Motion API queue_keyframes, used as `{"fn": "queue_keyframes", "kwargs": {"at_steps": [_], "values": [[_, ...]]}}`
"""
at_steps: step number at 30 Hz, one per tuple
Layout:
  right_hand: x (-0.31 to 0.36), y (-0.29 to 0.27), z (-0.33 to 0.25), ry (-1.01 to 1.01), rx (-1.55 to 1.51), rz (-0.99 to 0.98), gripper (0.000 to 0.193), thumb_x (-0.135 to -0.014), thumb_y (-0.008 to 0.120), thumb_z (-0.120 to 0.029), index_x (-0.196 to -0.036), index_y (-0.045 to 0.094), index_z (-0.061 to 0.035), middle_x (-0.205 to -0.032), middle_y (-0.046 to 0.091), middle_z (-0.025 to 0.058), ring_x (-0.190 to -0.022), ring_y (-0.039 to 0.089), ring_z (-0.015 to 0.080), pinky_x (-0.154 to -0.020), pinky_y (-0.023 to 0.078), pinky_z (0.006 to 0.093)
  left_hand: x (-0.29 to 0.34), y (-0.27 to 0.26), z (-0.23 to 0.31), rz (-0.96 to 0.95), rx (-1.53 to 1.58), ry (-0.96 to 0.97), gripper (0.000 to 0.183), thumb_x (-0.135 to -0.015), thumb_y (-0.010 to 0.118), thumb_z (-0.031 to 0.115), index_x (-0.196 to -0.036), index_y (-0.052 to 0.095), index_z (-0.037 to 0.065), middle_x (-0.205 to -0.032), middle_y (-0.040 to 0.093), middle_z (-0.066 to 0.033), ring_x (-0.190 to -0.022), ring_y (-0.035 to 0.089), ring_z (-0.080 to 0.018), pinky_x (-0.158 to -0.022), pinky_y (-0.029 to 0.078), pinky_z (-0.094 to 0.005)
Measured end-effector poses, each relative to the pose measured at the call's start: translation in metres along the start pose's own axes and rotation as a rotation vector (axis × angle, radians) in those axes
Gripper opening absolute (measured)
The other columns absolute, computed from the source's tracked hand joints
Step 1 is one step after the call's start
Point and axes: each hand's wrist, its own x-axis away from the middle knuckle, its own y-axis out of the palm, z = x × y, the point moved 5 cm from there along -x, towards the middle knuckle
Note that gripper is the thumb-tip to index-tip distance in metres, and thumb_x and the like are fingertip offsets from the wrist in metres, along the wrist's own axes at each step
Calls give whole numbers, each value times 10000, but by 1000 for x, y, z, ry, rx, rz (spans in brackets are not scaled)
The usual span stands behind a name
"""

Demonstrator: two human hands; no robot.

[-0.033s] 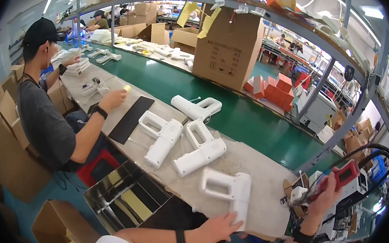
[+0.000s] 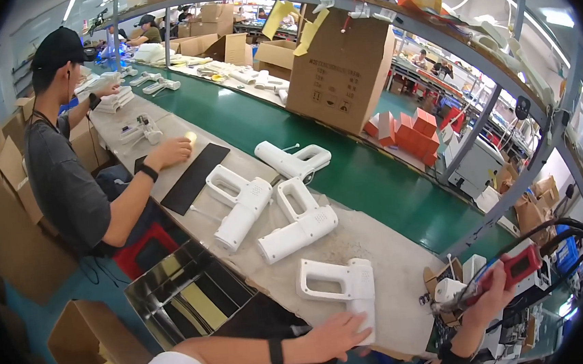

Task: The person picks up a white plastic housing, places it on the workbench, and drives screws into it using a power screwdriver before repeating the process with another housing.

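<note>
My left hand [image 2: 332,338] is only loosely curled, fingers a bit spread and resting on the near end of a white gun-shaped housing [image 2: 363,289], no real clamp on it. That piece lies at the near edge of the bench [image 2: 403,296], its looped handle pointing left. My right hand [image 2: 489,300], off to the right, is wrapped around a red-and-black tool [image 2: 520,264].

The housing looks like smooth, slightly glossy plastic, with a rounded barrel. Three similar units [image 2: 301,234] lie farther left, a couple showing little dot-hole patches. The bench top's beige and kinda scuffed, with a flat black strip [image 2: 195,179] beyond those units. Far side, a big cardboard box [image 2: 341,75] has dark print and handling symbols.
</note>
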Motion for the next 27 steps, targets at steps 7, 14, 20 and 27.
{"fn": "queue_keyframes", "kwargs": {"at_steps": [7, 14, 20, 27], "values": [[22, -17, -24, 14, 86, 50, 161, -872, 625, -188, -914, 561, -47, -628, 478, -28, -486, 418, 46, -433, 316, 202, -102, 47, -34, -601, -117, 149, 552, -551, 797, 372, -1000, 636, 94, -1069, 600, -139, -1031, 570, -314, -907, 413, -409], [21, -26, -16, 12, 57, 136, 184, -859, 625, -171, -916, 547, -14, -683, 543, 21, -485, 506, 113, -405, 387, 250, -127, 53, -62, -455, 17, -215, 394, -582, 749, 343, -863, 669, 80, -870, 655, -127, -824, 638, -311, -740, 479, -446], [18, 34, -6, 5, -198, -53, 209, -821, 656, 13, -981, 522, 24, -669, 562, 40, -471, 521, 96, -409, 412, 223, -117, 60, -67, -386, -108, -270, 387, -624, 731, 360, -869, 633, 77, -856, 657, -108, -809, 639, -287, -771, 463, -420], [16, 38, 15, -58, -133, -60, 114, -869, 610, -28, -957, 548, 12, -677, 622, 105, -399, 457, 78, -382, 342, 200, -121, 63, -59, -395, -158, -238, 518, -660, 707, 488, -941, 593, 68, -903, 623, -86, -869, 617, -253, -806, 427, -377]]}}
